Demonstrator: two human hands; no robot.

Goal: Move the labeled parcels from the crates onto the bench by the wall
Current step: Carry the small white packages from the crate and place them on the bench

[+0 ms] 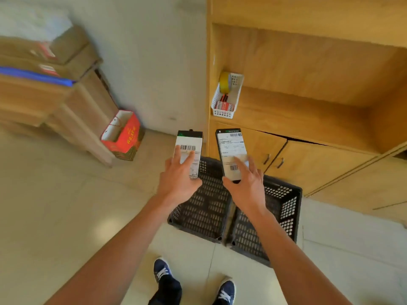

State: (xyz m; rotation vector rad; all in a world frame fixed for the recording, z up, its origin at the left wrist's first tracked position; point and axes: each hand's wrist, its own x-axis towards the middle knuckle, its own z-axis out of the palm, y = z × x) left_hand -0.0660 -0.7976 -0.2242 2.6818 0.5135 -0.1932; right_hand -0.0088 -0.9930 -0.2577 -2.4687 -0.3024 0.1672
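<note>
**Head view: two labeled parcels held above the crates**

At the far left, blurred cardboard boxes (50,51) are stacked on a light wooden surface (33,100), with a blue strip (37,77) lying across its top; the print on the boxes cannot be read. A red paper bag (123,135), open at the top, stands on the tiled floor (55,205) against that furniture.

The left hand (178,175) is wrapped around a slim box-shaped parcel (189,146), dark at its far end and covered by a white barcode label; two fingers lie across the label. The right hand (244,179) is closed around a second flat dark parcel (231,146) with a white printed label; the text is too small to make out. Both parcels are held in the air over two black perforated plastic crates (209,212) set side by side on the floor, partly hidden by the forearms.

To the right stands a yellowish wooden cabinet (308,95) with an open shelf and handled doors below. A white lattice basket (226,100) on the shelf holds a yellow tape roll (225,81) and small red items. Blue shoes (163,269) are seen at the bottom edge.
</note>
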